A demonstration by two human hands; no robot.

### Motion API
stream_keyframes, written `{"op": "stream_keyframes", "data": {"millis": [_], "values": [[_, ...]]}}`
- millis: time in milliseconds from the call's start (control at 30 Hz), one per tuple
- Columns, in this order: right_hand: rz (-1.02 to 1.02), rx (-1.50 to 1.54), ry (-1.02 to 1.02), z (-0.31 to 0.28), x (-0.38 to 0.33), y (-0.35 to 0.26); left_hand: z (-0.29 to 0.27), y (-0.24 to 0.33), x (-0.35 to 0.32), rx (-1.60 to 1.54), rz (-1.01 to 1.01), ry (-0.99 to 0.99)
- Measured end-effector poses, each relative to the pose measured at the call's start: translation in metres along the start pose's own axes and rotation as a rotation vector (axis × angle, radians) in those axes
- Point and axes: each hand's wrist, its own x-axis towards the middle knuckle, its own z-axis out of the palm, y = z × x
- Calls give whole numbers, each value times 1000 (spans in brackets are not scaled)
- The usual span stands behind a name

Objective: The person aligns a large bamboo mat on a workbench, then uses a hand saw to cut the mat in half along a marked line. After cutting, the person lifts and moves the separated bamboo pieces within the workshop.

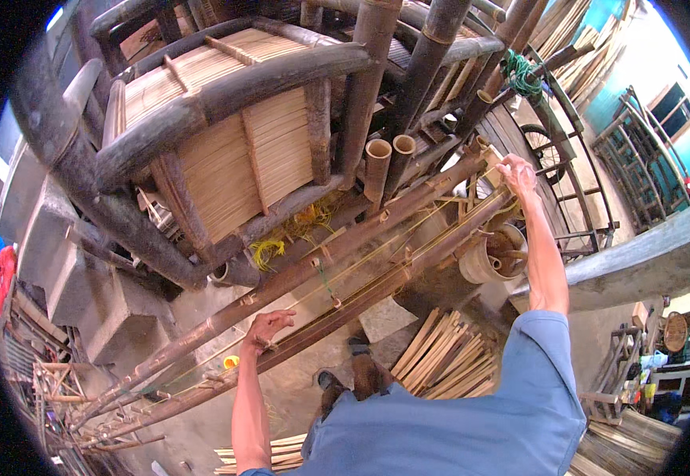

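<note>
Two long dark bamboo poles run diagonally in front of me, a far pole (277, 292) and a near pole (376, 287). Thin yellowish strands (432, 216) stretch lengthwise between them. Over the near pole, toward its left part, my left hand (269, 327) hovers with fingers loosely stretched and apart, and a cord circles its wrist. My right hand (517, 173) reaches to the upper right end of the poles, beside a pale wooden crosspiece (491, 163). Its fingers are pinched together over the strands; what lies in them is too small to make out. A short green cord (326, 284) spans the poles.
A large bamboo chair frame with a slatted panel (218, 170) stands beyond the poles. Bundled bamboo strips (449, 357) lie near my feet. A pale bucket (484, 262) sits below my right forearm. Yellow strands (269, 252) lie tangled under the chair. Concrete blocks (83, 285) stand at left.
</note>
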Motion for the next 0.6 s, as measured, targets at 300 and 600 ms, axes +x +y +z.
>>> {"op": "stream_keyframes", "data": {"millis": [300,600], "values": [[195,101,73,59,10,68,3,-3,-2,-234,-233,-78],[413,28,46,115,-81,59,6,-26,-5,-297,-338,203]]}}
